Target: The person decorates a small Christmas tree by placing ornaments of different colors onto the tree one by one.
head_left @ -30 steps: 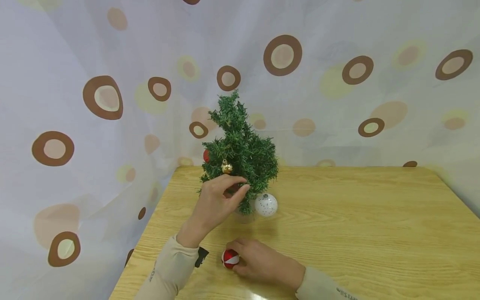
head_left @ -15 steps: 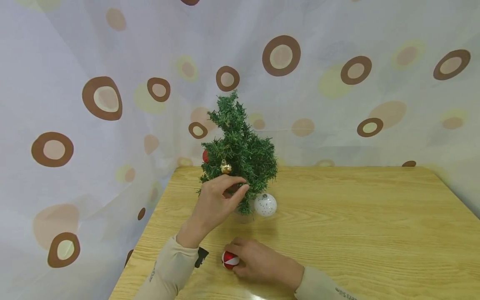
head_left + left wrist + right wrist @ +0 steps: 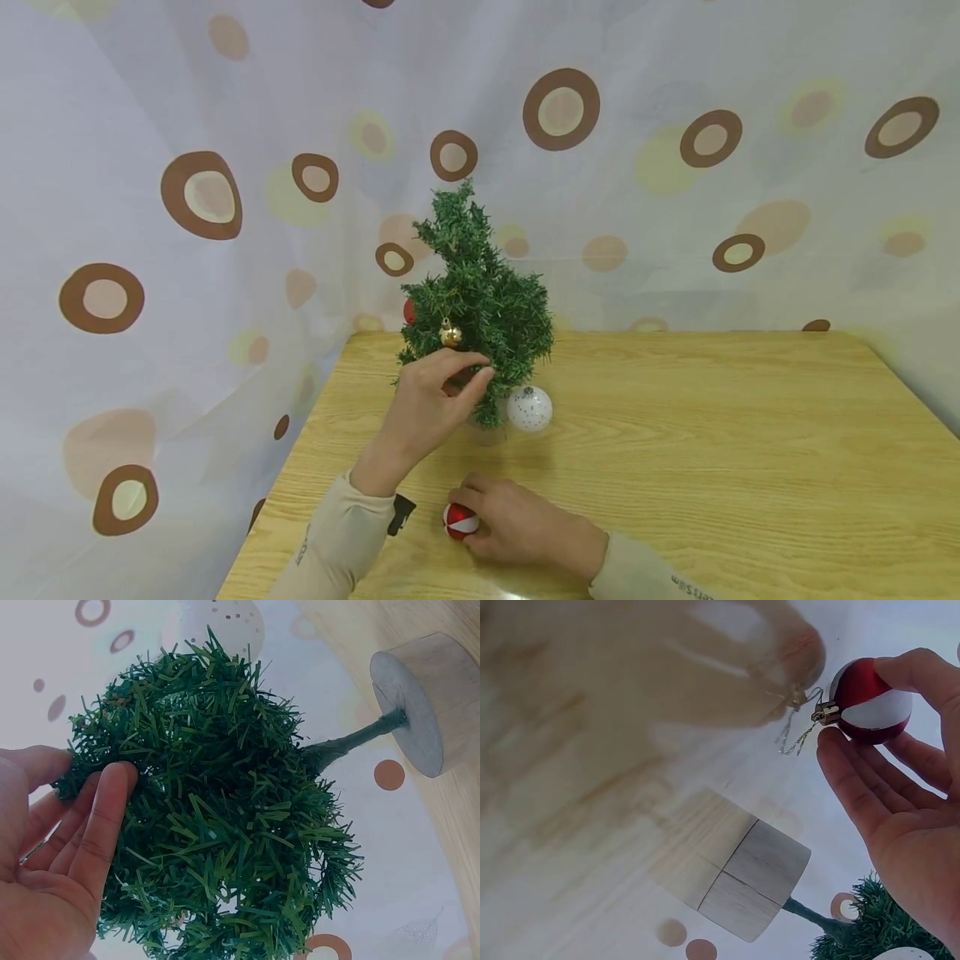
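A small artificial Christmas tree (image 3: pixel 480 292) stands on a round pale wooden base (image 3: pixel 439 697). My left hand (image 3: pixel 435 400) reaches to its lower front and pinches a branch tip (image 3: pixel 75 776) between thumb and fingers. Closer to me, just over the table, my right hand (image 3: pixel 517 521) holds a red and white Christmas ball (image 3: pixel 461 521) by its sides. The ball's gold cap (image 3: pixel 826 713) and looped string (image 3: pixel 801 741) hang free of the fingers in the right wrist view. A gold ball (image 3: pixel 450 335) hangs above my left hand, and a white speckled ball (image 3: pixel 529 409) hangs low at the right.
The wooden table (image 3: pixel 712 450) stretches away to the right of the tree. Part of a red ball (image 3: pixel 409 311) shows at the tree's left side. A black strap end (image 3: pixel 402 514) sticks out at my left cuff. Patterned cloth (image 3: pixel 637 167) hangs behind.
The red and white ball has turned slightly in my right hand. My left hand keeps its pinch on the branch, and the head view has shifted a little.
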The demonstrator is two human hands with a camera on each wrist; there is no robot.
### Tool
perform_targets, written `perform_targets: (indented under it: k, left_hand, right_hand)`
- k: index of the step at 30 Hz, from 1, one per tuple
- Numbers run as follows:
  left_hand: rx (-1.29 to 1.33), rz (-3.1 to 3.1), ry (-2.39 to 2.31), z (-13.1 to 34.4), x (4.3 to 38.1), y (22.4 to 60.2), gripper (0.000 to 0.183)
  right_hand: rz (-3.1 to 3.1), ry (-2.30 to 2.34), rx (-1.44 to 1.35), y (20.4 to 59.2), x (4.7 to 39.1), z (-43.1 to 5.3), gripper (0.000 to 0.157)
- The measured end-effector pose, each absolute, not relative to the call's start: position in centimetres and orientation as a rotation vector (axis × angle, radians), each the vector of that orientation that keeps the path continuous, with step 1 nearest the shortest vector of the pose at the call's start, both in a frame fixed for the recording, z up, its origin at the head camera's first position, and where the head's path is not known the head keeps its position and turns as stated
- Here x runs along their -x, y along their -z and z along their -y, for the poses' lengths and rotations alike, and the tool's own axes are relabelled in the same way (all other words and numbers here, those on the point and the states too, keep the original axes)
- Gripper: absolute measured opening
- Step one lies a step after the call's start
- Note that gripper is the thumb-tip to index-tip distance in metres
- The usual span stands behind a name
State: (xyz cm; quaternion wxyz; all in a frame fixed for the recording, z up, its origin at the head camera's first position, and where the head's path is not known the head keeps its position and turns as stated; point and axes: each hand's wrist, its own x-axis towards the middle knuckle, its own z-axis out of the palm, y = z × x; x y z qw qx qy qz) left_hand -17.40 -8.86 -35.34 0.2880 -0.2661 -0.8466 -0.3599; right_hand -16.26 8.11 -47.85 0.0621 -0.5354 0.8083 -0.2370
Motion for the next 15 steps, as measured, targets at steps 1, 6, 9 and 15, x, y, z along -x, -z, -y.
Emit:
perform_targets:
  k: [1, 6, 9, 15]
  left_hand:
    - [0.709, 2.26, 0.962, 8.91, 17.36, 35.33, 0.014]
    - [0.698, 2.26, 0.962, 9.16, 17.2, 35.42, 0.015]
    - [0.698, 2.254, 0.951, 9.35, 17.13, 35.5, 0.014]
    - [0.691, 2.228, 0.929, 9.8, 17.05, 35.61, 0.013]
  right_hand:
    - [-2.446, 0.717, 1.623, 47.81, 16.25, -8.11, 0.04]
    - [-2.456, 0.718, 1.632, 47.63, 16.17, -8.14, 0.04]
    - [-2.471, 0.707, 1.651, 47.57, 16.11, -8.14, 0.04]
    - [-2.495, 0.691, 1.655, 47.52, 16.0, -8.17, 0.041]
